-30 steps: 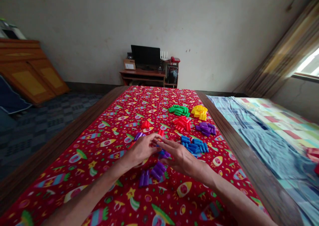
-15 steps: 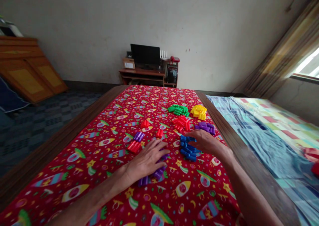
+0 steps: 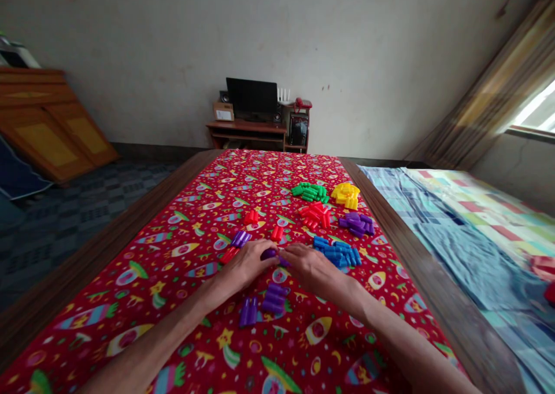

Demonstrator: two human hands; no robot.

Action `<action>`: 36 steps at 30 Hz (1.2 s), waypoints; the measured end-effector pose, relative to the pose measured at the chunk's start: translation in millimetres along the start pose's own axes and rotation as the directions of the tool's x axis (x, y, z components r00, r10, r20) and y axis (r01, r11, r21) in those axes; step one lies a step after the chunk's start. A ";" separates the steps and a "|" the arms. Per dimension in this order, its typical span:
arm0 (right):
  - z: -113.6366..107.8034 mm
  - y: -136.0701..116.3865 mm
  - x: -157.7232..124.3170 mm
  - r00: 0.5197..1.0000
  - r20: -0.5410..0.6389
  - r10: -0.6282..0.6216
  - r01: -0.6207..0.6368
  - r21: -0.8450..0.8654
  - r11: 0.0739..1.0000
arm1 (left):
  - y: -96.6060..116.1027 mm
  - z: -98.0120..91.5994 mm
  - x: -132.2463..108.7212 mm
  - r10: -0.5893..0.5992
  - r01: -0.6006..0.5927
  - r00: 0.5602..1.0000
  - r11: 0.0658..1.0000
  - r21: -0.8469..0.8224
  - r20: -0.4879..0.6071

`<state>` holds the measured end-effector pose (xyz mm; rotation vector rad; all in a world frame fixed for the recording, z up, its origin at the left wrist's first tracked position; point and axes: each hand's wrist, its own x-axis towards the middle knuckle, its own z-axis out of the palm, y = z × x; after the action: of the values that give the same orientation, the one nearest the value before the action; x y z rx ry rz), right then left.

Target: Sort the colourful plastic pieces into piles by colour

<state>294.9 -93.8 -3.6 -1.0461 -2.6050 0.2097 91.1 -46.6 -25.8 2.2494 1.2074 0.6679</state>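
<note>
My left hand (image 3: pixel 252 260) reaches over the middle of the table, fingers curled round a purple plastic tube-shaped piece (image 3: pixel 269 254). Right beside it, my right hand (image 3: pixel 306 264) has its fingertips closed at another bit of purple plastic (image 3: pixel 284 261), mostly covered by the fingers. Whether these two are joined I cannot tell. Nearer to me lie a ribbed purple piece (image 3: pixel 274 297) and a smaller purple pair (image 3: pixel 248 312). Beyond my left hand rest a purple piece (image 3: pixel 241 239) and a red piece (image 3: pixel 228 256), partly hidden by that hand.
Piles of blue (image 3: pixel 338 252), purple (image 3: pixel 356 224), red (image 3: pixel 315 215), green (image 3: pixel 310 191) and yellow pieces (image 3: pixel 346 196) lie along the right side. Two small red pieces (image 3: pixel 277 233) sit farther ahead. A patterned red cloth (image 3: pixel 173 301) covers the table; a bed (image 3: pixel 459 255) adjoins at right.
My right hand has come left from the blue pile to meet my left hand. The left hand has shifted slightly away from me, uncovering nearer purple pieces. The blue pile now spreads farther right.
</note>
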 end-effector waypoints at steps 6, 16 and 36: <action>36.1 -5.7 2.2 0.998 -0.042 0.036 -0.041 -0.119 0.992 | -10.1 -4.9 4.7 -0.089 0.098 0.994 0.981 -0.169 0.060; 29.1 7.0 4.4 0.981 -0.188 0.036 0.007 0.222 0.975 | -6.0 5.2 0.0 -0.170 0.194 0.980 0.935 -0.296 0.103; -62.4 151.6 -59.5 0.550 -0.538 0.639 -0.674 0.166 0.720 | -71.2 -38.5 14.5 0.005 0.069 0.977 0.938 0.341 -0.212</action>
<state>455.0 -24.9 1.9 -1.7678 -1.5918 -0.0235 30.6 7.7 -38.7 2.4845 1.5683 0.7427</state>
